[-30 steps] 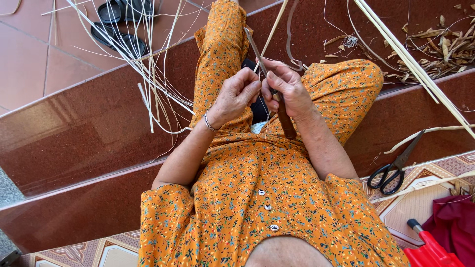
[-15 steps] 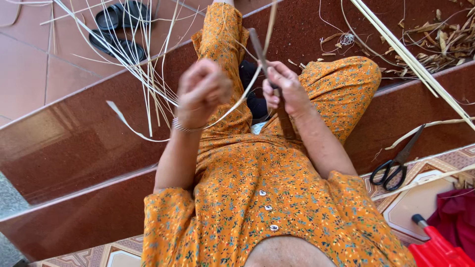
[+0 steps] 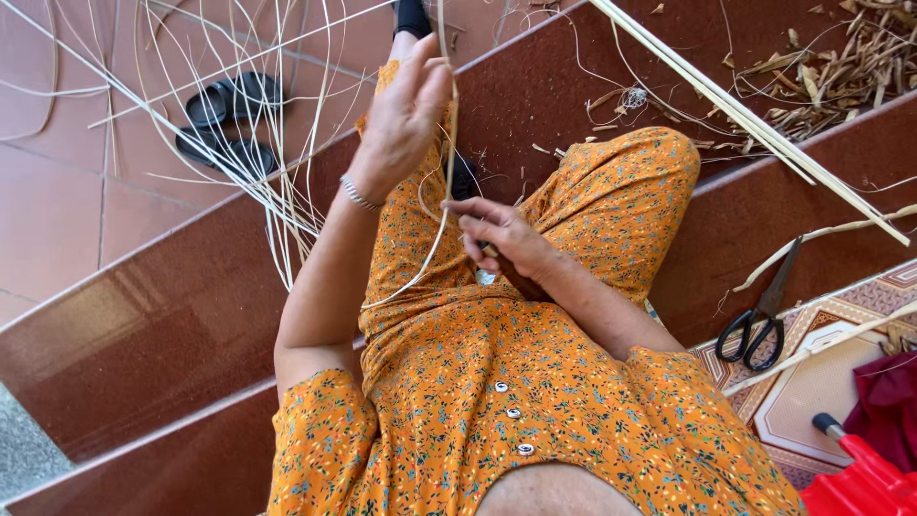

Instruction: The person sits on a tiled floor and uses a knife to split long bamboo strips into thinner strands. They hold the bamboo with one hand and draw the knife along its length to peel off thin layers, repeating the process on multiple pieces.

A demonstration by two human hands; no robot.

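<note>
I sit on dark red steps in an orange flowered dress. My left hand (image 3: 401,115) is raised high above my knee, fingers pinched on a thin pale cane strip (image 3: 447,172) that curves down toward my lap. My right hand (image 3: 497,234) stays low over my lap, closed on the lower part of the same strip and on a small dark tool whose metal tip shows beneath the fingers. A silver bracelet circles my left wrist.
Loose pale strips (image 3: 277,182) fan over the steps at my left. Black sandals (image 3: 229,119) lie on the tiled floor. Black scissors (image 3: 764,311) rest on the step at my right, under long bamboo slats (image 3: 755,119). Dry shavings (image 3: 841,67) pile far right; red object (image 3: 864,478) at corner.
My left hand has risen from beside my right hand to well above my knee, drawing the strip upward. My right hand has dropped lower onto my lap.
</note>
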